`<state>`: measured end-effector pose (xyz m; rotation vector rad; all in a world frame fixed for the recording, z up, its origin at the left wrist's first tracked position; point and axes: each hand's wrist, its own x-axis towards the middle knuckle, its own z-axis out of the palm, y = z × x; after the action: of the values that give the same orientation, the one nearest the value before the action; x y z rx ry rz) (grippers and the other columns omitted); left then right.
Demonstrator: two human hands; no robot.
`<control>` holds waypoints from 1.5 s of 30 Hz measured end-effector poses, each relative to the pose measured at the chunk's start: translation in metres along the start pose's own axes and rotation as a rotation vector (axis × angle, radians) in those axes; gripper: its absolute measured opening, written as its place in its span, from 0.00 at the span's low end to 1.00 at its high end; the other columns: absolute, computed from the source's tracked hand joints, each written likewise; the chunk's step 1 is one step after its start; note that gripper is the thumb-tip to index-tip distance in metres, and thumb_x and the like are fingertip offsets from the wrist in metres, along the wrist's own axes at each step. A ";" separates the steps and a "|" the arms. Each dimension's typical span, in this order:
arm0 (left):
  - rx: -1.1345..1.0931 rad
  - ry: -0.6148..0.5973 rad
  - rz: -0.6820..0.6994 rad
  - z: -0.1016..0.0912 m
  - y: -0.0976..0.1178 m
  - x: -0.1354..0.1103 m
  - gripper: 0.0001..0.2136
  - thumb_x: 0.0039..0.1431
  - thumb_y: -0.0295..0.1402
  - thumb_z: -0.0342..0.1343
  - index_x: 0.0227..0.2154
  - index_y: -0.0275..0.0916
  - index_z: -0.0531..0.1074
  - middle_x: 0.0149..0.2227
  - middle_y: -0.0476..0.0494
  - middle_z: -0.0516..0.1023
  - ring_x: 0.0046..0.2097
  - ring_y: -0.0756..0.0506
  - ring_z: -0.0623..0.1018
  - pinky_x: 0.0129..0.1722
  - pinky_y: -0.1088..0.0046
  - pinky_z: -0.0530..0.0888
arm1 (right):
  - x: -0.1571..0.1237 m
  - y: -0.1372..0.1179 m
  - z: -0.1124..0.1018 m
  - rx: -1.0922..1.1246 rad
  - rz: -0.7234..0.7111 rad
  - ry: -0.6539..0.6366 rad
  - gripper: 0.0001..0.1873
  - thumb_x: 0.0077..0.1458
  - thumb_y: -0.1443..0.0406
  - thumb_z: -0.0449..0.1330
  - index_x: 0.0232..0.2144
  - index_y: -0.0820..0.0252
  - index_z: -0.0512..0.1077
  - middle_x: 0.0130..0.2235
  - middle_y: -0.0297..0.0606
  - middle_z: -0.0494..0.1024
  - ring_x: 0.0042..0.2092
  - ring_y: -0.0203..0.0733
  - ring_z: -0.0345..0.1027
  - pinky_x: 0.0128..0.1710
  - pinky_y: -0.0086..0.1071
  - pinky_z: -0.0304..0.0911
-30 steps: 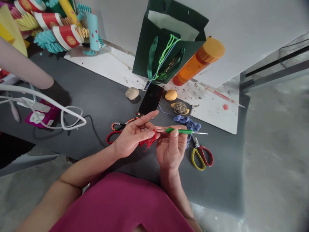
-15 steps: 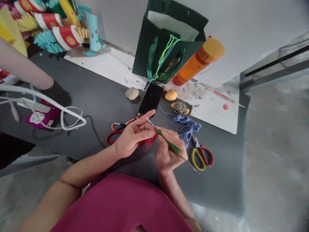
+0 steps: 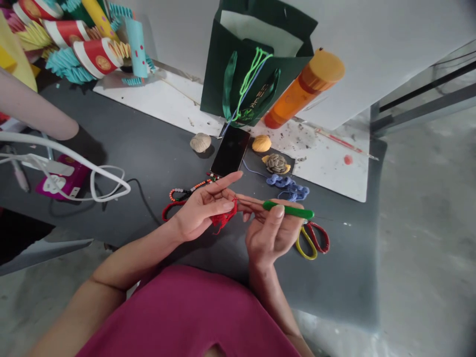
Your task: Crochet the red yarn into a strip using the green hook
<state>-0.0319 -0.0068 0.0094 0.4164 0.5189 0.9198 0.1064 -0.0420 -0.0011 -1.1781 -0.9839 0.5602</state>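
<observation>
I can see my left grip (image 3: 203, 210) pinching a small red yarn piece (image 3: 224, 218), just below the flat black phone (image 3: 229, 151). My right grip (image 3: 272, 234) pinches a thin crochet hook with a green handle (image 3: 287, 210), to the right of the phone's bottom end. Bumpy blue yarn loops (image 3: 288, 188) lie just past the hook.

Nothing could be read for certain: the dark green paper bag (image 3: 219, 64) bore gold characters (image 3: 257, 95), apparently Chinese, half-hidden by its handles, and the red paper cup (image 3: 94, 58) carried a blurred round gold emblem (image 3: 103, 62).
</observation>
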 end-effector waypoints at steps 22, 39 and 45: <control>0.388 0.141 0.268 0.005 -0.007 -0.004 0.33 0.57 0.32 0.73 0.66 0.47 0.74 0.36 0.51 0.80 0.35 0.52 0.75 0.39 0.76 0.77 | 0.006 0.006 0.008 0.093 0.078 -0.128 0.04 0.64 0.59 0.67 0.37 0.51 0.78 0.35 0.31 0.83 0.37 0.37 0.78 0.37 0.33 0.74; 0.314 0.113 0.186 -0.001 -0.010 -0.001 0.44 0.54 0.35 0.76 0.72 0.49 0.64 0.38 0.54 0.81 0.36 0.54 0.77 0.40 0.77 0.75 | 0.004 0.015 0.011 0.259 0.159 -0.048 0.08 0.57 0.59 0.75 0.34 0.49 0.79 0.32 0.27 0.81 0.35 0.34 0.75 0.35 0.29 0.72; 0.377 0.123 0.188 0.003 -0.006 -0.003 0.50 0.54 0.36 0.75 0.76 0.48 0.56 0.34 0.54 0.80 0.36 0.52 0.78 0.40 0.76 0.75 | 0.006 0.014 0.007 0.195 0.080 -0.090 0.06 0.59 0.61 0.73 0.36 0.50 0.79 0.33 0.29 0.81 0.36 0.38 0.76 0.36 0.34 0.73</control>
<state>-0.0279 -0.0127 0.0098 0.7625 0.7798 1.0348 0.1045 -0.0293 -0.0120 -1.0287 -0.9386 0.7610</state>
